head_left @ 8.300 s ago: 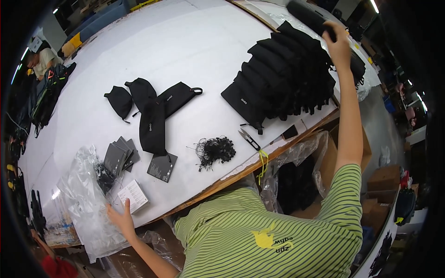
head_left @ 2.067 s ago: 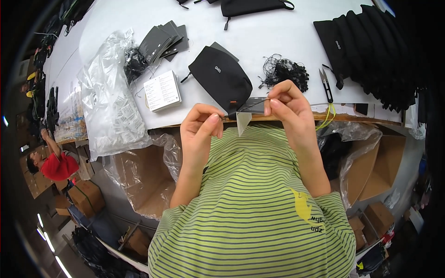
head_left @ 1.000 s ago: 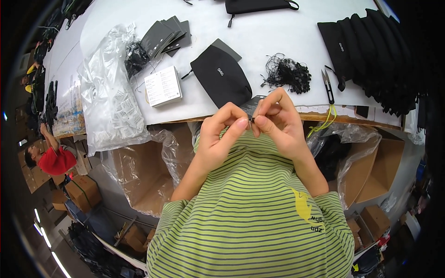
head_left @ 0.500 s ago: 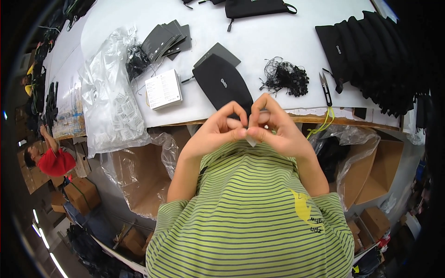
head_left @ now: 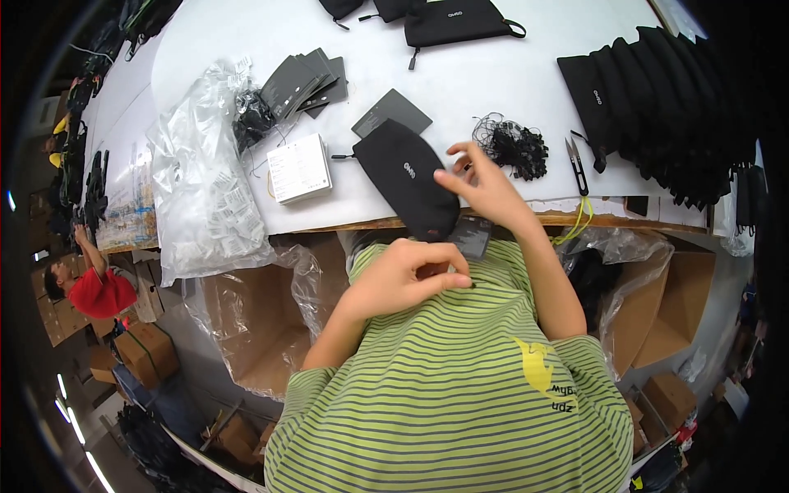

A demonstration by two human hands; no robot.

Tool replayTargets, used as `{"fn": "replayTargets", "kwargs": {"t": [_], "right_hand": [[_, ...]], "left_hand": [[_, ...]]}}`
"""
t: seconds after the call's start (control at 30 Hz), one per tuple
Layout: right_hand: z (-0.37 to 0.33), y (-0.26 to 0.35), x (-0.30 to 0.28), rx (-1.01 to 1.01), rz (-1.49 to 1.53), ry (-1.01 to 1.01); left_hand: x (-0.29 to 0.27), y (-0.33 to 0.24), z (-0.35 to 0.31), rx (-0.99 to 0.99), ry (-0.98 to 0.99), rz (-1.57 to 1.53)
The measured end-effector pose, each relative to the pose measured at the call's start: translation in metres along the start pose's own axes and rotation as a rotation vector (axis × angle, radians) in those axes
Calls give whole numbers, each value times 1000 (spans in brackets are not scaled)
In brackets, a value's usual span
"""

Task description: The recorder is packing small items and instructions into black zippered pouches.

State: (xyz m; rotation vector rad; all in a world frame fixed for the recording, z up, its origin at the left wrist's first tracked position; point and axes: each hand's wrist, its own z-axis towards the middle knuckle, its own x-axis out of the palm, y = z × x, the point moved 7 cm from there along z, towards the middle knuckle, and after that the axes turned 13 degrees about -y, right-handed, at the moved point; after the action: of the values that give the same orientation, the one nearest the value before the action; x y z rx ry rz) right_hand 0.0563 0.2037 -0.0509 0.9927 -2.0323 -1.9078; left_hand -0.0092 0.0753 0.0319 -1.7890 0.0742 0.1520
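A black fabric pouch (head_left: pixel 407 168) with a zip pull lies slanted at the table's near edge, its lower end reaching over it. Below that end, a dark glossy packet or tag (head_left: pixel 472 237) shows in front of my shirt. My left hand (head_left: pixel 407 275) is closed in a pinch just below the pouch; a tiny dark bit shows at its fingertips, too small to name. Over the table, my right hand (head_left: pixel 491 187) is open, fingers apart, between the pouch and a heap of black looped strings with small tabs (head_left: pixel 519 149).
Dark grey cards (head_left: pixel 302 80), a white stack of labels (head_left: pixel 299 168) and a clear bag (head_left: pixel 205 172) lie left. Thread snips (head_left: pixel 578 167) and a row of black pouches (head_left: pixel 649 103) are right. Open cartons (head_left: pixel 251 316) stand below the table edge. A co-worker (head_left: pixel 99 283) is far left.
My hands, together over a small whitish piece before, have parted. The right moved up toward the string heap, the left down toward my shirt. The whitish piece no longer shows; the dark packet does.
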Motion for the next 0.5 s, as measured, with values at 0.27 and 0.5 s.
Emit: {"fn": "replayTargets", "kwargs": {"t": [0.27,0.5], "right_hand": [[-19,-9,24,255,310,214],[-20,-5,6,446,629,208]], "left_hand": [[-2,2,-2,68,-192,-72],[-72,22,-19,187,-953,-146]]}}
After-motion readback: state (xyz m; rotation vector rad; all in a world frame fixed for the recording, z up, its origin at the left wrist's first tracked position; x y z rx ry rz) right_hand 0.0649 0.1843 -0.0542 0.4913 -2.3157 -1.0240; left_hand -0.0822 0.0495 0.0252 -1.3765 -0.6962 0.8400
